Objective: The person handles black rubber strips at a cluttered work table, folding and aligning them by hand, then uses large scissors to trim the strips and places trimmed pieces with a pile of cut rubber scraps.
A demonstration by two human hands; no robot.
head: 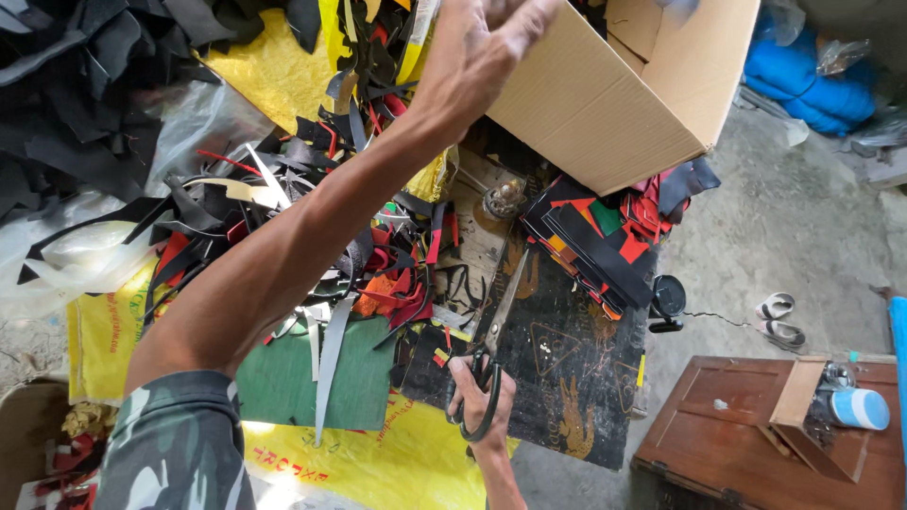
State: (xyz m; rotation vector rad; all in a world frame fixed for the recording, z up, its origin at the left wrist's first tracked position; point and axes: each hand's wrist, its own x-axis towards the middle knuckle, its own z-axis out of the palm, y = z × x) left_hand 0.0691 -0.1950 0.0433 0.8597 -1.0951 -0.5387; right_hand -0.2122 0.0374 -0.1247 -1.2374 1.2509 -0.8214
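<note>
Reaching past the cardboard box (605, 94), left hand (482, 47) fingertips cut off, grip indeterminate; right hand (480, 401) closed round scissors (491, 354).

The big brown cardboard box (605, 104) looks dry and matt. The long scissors (493, 349) have dull grey metal blades and dark handles. The black, red and grey scrap strips (312, 236) look smooth like leather. The yellow woven plastic sacks (397, 463) shine a bit. The small brown wooden box (727, 425) looks smooth. The grey floor (803, 227) looks rough.
</note>
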